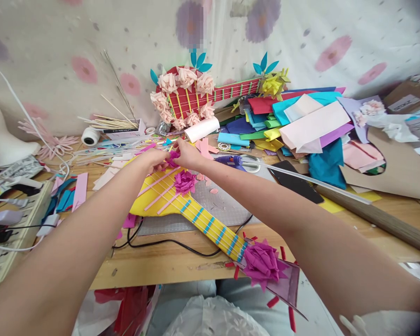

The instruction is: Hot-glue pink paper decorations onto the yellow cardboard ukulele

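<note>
A yellow paper guitar (154, 207) lies across the wooden table, its neck (210, 225) pointing toward me at the lower right. Over the far side of its body, a small magenta paper flower (173, 158) sits between my two hands. My left hand (156, 160) has its fingers closed at the flower's left side, while my right hand (186, 155) pinches it from the right. I cannot tell whether the flower touches the guitar. Just below them a second magenta paper flower (185, 181) rests on the body. A large magenta flower (262, 262) covers part of the headstock.
At the back stands a red paper guitar (236, 90) with pale pink flowers. Coloured paper sheets (311, 116) pile up at right, beside a blue glue gun (228, 161) and scissors (251, 163). A power strip (19, 238) is at left. A black cable (175, 241) runs under the guitar neck.
</note>
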The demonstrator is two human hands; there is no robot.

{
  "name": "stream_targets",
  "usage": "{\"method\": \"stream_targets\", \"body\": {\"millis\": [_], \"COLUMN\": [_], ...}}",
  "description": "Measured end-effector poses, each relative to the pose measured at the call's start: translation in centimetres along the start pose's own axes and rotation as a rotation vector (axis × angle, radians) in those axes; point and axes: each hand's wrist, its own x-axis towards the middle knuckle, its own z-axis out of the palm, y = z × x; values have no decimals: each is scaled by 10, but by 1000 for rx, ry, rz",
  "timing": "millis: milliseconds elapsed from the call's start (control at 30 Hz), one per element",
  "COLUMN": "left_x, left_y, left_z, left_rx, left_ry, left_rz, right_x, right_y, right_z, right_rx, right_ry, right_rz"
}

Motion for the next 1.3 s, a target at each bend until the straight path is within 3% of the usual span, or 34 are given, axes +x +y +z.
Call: {"method": "stream_targets", "body": {"millis": [367,467,700,767,900,1067,1300], "left_x": [5,3,-13,-19,-20,-15,-6], "left_y": [-2,-2,-7,-16,-44,-65,-58], "left_z": [6,2,-20,-23,-21,-8,2], "left_rx": [-136,-144,-131,-26,315,463,480], "left_ry": [-115,-101,5,114,436,469,494], "left_rz": [-5,-1,85,163,284,232,237], "right_x": [0,-1,-7,-12,-32,-72,-123], "right_y": [0,-1,6,13,27,44,82], "right_z": [2,-1,-17,-23,-36,-51,-61], "right_rx": [2,9,42,48,-15,-61,-112], "right_ry": [8,12,21,36,41,-73,-180], "right_rz": [8,8,36,41,20,57,149]}}
